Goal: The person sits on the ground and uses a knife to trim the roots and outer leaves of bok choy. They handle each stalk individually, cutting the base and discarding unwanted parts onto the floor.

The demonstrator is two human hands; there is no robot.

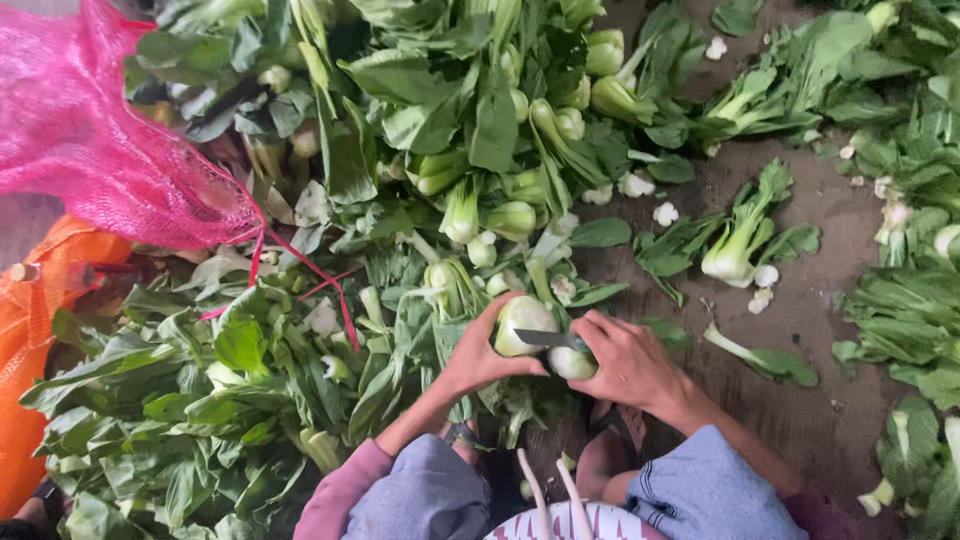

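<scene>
Left hand (478, 352): curling inward, fingers (497, 305) closing in a grip, forearm angling up.
Right hand (628, 362): clenching, knuckles facing up, wrist bending inward.

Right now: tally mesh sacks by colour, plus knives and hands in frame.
Pink mesh sack: 1
Orange mesh sack: 1
Knife: 1, in the right hand
Hands: 2, the left hand holding a bok choy
Total: 5

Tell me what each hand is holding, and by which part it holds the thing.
The left hand grips a bok choy around its pale base. The right hand holds a knife by its handle, blade across that base.
</scene>
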